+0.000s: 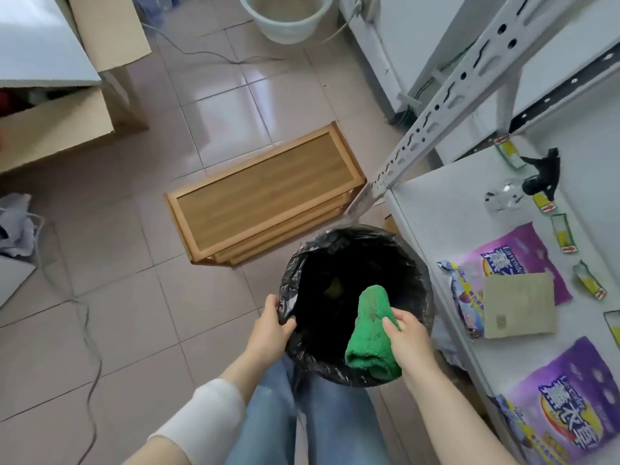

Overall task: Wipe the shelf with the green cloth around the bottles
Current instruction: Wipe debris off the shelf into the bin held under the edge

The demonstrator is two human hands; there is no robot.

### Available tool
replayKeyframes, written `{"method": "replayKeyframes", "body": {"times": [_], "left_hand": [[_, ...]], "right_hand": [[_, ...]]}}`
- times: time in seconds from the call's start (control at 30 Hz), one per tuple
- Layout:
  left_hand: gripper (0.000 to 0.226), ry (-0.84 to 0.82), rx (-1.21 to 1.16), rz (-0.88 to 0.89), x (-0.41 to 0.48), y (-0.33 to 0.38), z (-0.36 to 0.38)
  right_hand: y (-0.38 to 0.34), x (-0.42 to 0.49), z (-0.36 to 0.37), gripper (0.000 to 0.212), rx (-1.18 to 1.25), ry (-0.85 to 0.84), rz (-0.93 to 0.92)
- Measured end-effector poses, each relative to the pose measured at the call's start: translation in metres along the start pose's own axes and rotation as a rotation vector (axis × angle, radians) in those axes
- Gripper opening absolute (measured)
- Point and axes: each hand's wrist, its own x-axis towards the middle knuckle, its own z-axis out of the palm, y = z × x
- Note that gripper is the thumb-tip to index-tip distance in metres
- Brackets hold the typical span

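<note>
My right hand (407, 340) grips a bunched green cloth (369, 333) over the open mouth of a bin lined with a black bag (416, 280). On the bin's left rim, my left hand (271, 327) grips the bag's edge. The white shelf (436, 209) stands to the right, carrying a clear spray bottle with a black trigger (540, 176), lying on its side. The bin's inside is dark, with a faint yellowish thing at the bottom.
On the shelf lie two purple detergent bags (523, 250), a beige card (520, 305) and several small yellow sachets. A low wooden rack (265, 193) stands on the tiled floor behind the bin. Cardboard boxes (57, 125) sit at left, a pale bucket (285, 18) at the top, cables trail across the floor.
</note>
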Motion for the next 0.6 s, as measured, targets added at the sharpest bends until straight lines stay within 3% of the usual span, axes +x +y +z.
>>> {"method": "replayKeyframes", "body": {"times": [0.33,0.6], "left_hand": [[0.016,-0.004,-0.012,-0.025,0.197,-0.046,0.044],[0.024,-0.013,-0.078,-0.02,0.274,-0.049,0.069]], "right_hand": [[0.024,0.205,0.065,0.035,0.081,-0.048,0.069],[0.026,0.292,0.076,0.037,0.117,-0.083,0.064]]}}
